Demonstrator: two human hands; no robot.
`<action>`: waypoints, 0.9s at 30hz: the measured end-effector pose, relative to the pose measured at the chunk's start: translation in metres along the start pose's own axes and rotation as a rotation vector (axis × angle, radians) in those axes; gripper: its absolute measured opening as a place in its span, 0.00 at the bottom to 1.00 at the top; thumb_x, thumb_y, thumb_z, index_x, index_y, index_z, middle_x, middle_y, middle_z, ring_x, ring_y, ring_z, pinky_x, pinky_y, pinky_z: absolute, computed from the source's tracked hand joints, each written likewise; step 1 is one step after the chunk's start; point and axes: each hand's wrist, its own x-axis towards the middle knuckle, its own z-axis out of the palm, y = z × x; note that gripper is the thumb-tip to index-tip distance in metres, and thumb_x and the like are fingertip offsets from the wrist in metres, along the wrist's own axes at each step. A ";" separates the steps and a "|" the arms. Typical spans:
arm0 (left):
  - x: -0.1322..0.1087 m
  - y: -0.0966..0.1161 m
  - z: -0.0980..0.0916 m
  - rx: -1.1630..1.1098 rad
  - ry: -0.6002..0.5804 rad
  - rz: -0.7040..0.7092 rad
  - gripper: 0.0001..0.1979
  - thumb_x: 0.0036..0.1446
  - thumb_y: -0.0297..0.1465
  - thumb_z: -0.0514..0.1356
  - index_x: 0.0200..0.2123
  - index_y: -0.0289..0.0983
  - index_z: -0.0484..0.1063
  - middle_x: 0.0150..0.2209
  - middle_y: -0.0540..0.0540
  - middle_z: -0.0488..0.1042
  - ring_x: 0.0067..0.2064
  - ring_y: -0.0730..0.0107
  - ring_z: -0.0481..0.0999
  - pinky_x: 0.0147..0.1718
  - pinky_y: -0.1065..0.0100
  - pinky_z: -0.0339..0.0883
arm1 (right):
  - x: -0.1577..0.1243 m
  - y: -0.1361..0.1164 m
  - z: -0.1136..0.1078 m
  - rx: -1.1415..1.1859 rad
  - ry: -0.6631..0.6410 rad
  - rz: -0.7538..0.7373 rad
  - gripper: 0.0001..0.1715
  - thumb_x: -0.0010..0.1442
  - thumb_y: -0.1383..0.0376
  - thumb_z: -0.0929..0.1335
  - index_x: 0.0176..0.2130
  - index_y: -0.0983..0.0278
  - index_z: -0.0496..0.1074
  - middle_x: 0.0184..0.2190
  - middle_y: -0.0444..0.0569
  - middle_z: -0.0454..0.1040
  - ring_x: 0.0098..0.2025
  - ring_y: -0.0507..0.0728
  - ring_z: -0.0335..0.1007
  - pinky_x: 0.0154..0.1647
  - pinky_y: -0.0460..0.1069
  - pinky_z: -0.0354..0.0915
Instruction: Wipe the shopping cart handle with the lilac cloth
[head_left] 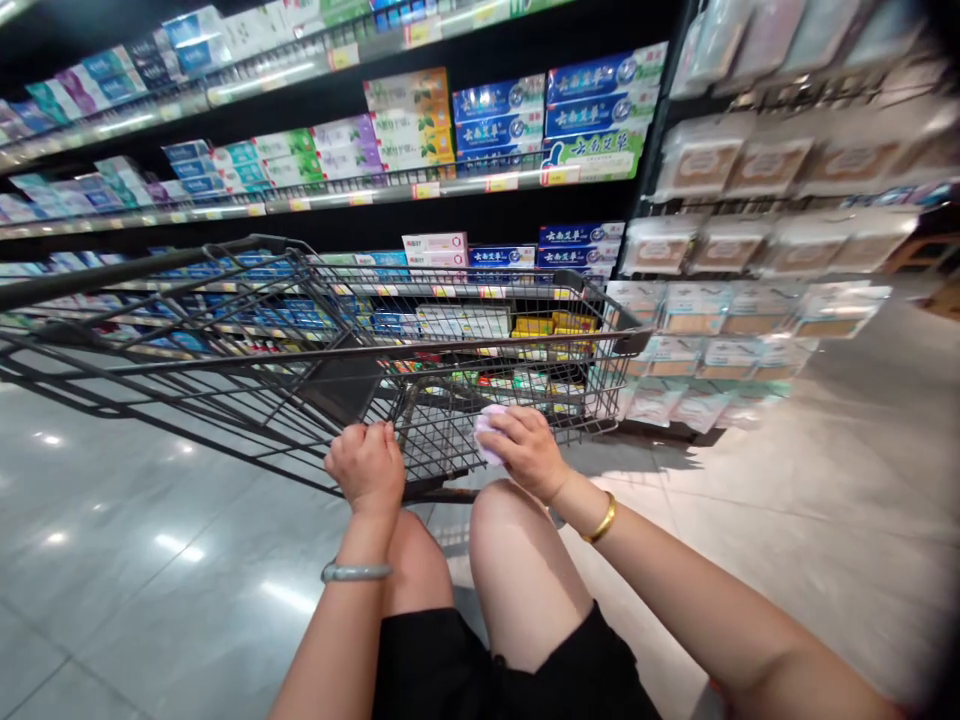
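My left hand (366, 465) is closed on the lower wire side of a black shopping cart (450, 347), near its bottom frame. Above my knee, my right hand (529, 452) grips a bunched pale purple cloth (489, 433), its fingers curled over the top. That cloth is up against the cart's wire bars, as far as I can tell touching them. The cart stands sideways in front of me, its wire basket spanning from the left edge to the right of centre.
Behind the cart, store shelves (300, 200) hold rows of boxes, such as blue boxes (592, 90) and orange-and-white boxes (409, 120). To the right, clear packets (709, 155) hang on hooks. Grey tiled floor (187, 580) lies below, with my bent knees close to the cart.
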 end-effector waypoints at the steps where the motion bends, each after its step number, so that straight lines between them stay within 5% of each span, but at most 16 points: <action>1: 0.000 -0.001 -0.001 0.001 -0.001 0.004 0.19 0.70 0.40 0.50 0.39 0.38 0.79 0.41 0.38 0.73 0.45 0.52 0.66 0.40 0.58 0.53 | 0.001 0.000 0.000 0.000 -0.008 -0.009 0.16 0.69 0.64 0.69 0.55 0.51 0.76 0.56 0.46 0.78 0.61 0.60 0.63 0.60 0.56 0.57; 7: 0.002 -0.005 -0.004 0.001 -0.014 0.029 0.19 0.69 0.40 0.51 0.38 0.38 0.79 0.39 0.39 0.73 0.43 0.53 0.66 0.39 0.58 0.52 | -0.028 0.011 -0.004 -0.010 -0.119 -0.063 0.13 0.68 0.62 0.69 0.52 0.56 0.77 0.56 0.48 0.78 0.59 0.60 0.65 0.59 0.56 0.59; 13: 0.002 -0.003 -0.005 -0.022 -0.020 0.000 0.19 0.68 0.40 0.51 0.37 0.37 0.79 0.40 0.37 0.73 0.44 0.52 0.66 0.39 0.58 0.52 | -0.009 0.031 -0.032 -0.054 0.115 0.113 0.15 0.67 0.66 0.69 0.53 0.54 0.77 0.55 0.48 0.78 0.58 0.61 0.64 0.60 0.57 0.60; 20: 0.003 -0.007 -0.013 -0.085 -0.003 0.016 0.19 0.69 0.40 0.51 0.35 0.38 0.78 0.40 0.39 0.76 0.43 0.55 0.68 0.41 0.58 0.53 | -0.046 0.038 -0.028 -0.019 0.094 0.218 0.15 0.63 0.72 0.69 0.47 0.57 0.79 0.51 0.50 0.78 0.55 0.61 0.68 0.57 0.57 0.65; 27: -0.001 0.007 -0.020 -0.220 0.117 -0.107 0.26 0.71 0.44 0.46 0.49 0.35 0.78 0.46 0.34 0.76 0.50 0.50 0.71 0.49 0.54 0.59 | -0.013 0.054 -0.057 -0.018 0.313 0.351 0.21 0.59 0.72 0.70 0.51 0.57 0.77 0.51 0.52 0.75 0.57 0.63 0.67 0.62 0.61 0.64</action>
